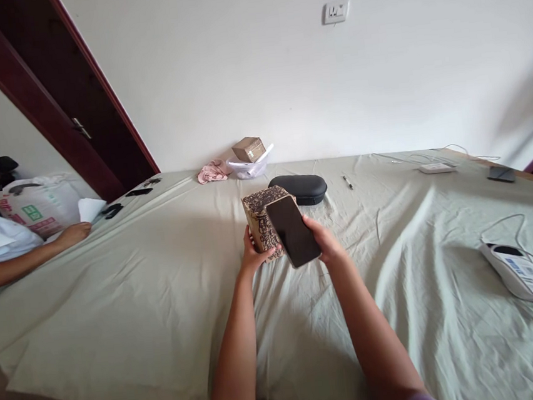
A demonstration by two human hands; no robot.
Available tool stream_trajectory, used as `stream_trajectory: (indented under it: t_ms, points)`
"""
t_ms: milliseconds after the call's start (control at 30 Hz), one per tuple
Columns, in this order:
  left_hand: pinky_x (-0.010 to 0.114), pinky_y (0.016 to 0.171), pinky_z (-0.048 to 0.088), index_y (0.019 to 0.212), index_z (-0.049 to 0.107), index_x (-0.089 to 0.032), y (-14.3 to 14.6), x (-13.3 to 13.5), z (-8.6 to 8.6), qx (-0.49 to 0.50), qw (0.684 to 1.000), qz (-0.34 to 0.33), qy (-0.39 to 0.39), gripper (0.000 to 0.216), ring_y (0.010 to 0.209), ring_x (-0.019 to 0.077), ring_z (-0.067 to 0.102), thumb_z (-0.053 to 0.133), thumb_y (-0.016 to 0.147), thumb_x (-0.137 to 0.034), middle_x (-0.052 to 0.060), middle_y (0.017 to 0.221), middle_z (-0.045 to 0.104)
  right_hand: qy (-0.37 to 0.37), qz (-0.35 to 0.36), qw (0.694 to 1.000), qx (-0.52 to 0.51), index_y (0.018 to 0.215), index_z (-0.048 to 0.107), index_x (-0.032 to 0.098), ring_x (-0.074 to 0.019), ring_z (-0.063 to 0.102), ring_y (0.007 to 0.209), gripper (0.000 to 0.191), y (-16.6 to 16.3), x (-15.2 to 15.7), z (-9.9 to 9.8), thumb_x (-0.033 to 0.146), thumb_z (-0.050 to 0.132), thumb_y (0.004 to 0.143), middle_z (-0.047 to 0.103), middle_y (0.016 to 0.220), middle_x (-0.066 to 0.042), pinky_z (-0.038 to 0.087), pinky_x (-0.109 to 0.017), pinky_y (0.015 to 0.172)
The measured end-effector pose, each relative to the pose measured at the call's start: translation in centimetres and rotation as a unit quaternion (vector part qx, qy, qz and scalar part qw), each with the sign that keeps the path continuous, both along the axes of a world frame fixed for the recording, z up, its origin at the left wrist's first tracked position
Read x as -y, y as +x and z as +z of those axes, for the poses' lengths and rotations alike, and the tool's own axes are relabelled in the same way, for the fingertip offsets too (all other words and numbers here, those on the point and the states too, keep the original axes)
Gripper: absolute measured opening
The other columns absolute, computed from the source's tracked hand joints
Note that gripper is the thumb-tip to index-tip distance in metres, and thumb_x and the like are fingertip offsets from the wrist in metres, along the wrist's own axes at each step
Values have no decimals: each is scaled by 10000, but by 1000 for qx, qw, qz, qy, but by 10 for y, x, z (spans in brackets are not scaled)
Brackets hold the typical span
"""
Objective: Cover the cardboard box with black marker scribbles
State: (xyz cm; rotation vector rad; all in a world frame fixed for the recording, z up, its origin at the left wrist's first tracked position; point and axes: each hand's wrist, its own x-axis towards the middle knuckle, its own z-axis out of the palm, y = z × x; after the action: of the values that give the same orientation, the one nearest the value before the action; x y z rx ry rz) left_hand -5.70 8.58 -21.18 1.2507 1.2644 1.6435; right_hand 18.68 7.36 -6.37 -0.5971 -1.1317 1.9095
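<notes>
My left hand (254,251) is closed around the lower left of a brown cardboard box (261,216) with black scribbled patterns. A smartphone (294,232) with a dark screen is gripped at its right edge by my right hand (323,237). The phone is tilted in front of the box and covers part of its right side; whether the two touch, I cannot tell. Just behind them a black oval zip case (299,189) lies on the sheet.
A pale green sheet (130,301) covers the surface. By the wall are a plastic basket (250,169) with a small carton (249,149), and a pink cloth (213,171). A pen (348,182) and a corded white device (523,273) lie rightward. A person's hand (75,235) holds paper at left.
</notes>
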Motion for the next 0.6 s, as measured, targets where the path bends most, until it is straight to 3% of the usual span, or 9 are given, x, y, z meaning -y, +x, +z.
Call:
stream_trajectory:
  t_ms: [67, 133, 200, 267, 367, 433, 533, 600]
  points:
    - [518, 1151, 518, 1700, 185, -333, -2, -2, 1, 10, 1000, 14, -18, 1480, 1443, 384, 556, 1044, 502, -461, 188, 1587, 441, 35, -126, 989, 73, 1039, 773, 195, -280, 771, 832, 507, 24, -14, -3, 629, 806, 781, 824, 897, -75, 618, -360, 723]
    - [501, 1136, 532, 1694, 190, -337, -2, -4, 1, 29, 999, 29, -17, 1486, 1425, 376, 574, 1047, 488, -476, 175, 1548, 477, 80, -205, 959, 178, 1070, 782, 194, -264, 751, 826, 520, 47, -28, -9, 642, 725, 812, 818, 917, -69, 592, -342, 719]
    - [480, 1097, 561, 1684, 194, -340, -2, -5, 0, 45, 998, 37, -11, 1466, 1374, 359, 616, 1044, 497, -474, 168, 1527, 493, 124, -264, 903, 314, 1013, 779, 185, -245, 714, 786, 469, 66, -39, -18, 593, 603, 861, 779, 844, -50, 553, -326, 700]
    - [464, 1063, 581, 1670, 207, -339, 0, -5, -1, 57, 998, 31, -6, 1422, 1321, 340, 653, 1036, 520, -460, 171, 1545, 486, 135, -298, 849, 414, 837, 743, 176, -236, 657, 731, 347, 78, -47, -29, 466, 553, 861, 683, 689, -31, 493, -316, 666]
    - [470, 1093, 567, 1630, 259, -328, 4, -1, 0, 77, 997, 10, 20, 1331, 1337, 324, 649, 1024, 546, -415, 171, 1595, 483, 118, -305, 798, 507, 620, 644, 190, -258, 634, 737, 248, 86, -54, -46, 274, 529, 822, 568, 563, -41, 448, -332, 684]
    - [492, 1151, 532, 1577, 334, -298, 7, 1, 1, 97, 994, 0, 41, 1233, 1379, 324, 628, 1018, 555, -391, 164, 1578, 537, 108, -296, 765, 562, 617, 669, 176, -302, 684, 835, 254, 86, -55, -54, 190, 512, 817, 639, 625, -96, 475, -358, 759]
    - [555, 1207, 484, 1438, 498, -231, 10, 1, 4, 118, 992, -22, 36, 1035, 1360, 345, 649, 1010, 556, -408, 157, 1459, 666, 103, -272, 727, 622, 843, 796, 105, -381, 728, 1077, 307, 84, -55, -57, 138, 492, 865, 783, 942, -232, 507, -418, 918]
    - [589, 1223, 462, 1346, 584, -202, 11, 1, 6, 124, 991, -33, 27, 935, 1328, 364, 671, 1007, 544, -429, 156, 1391, 718, 110, -247, 715, 645, 1053, 816, 40, -428, 704, 1221, 372, 84, -53, -55, 175, 492, 929, 776, 1149, -311, 504, -464, 1015]
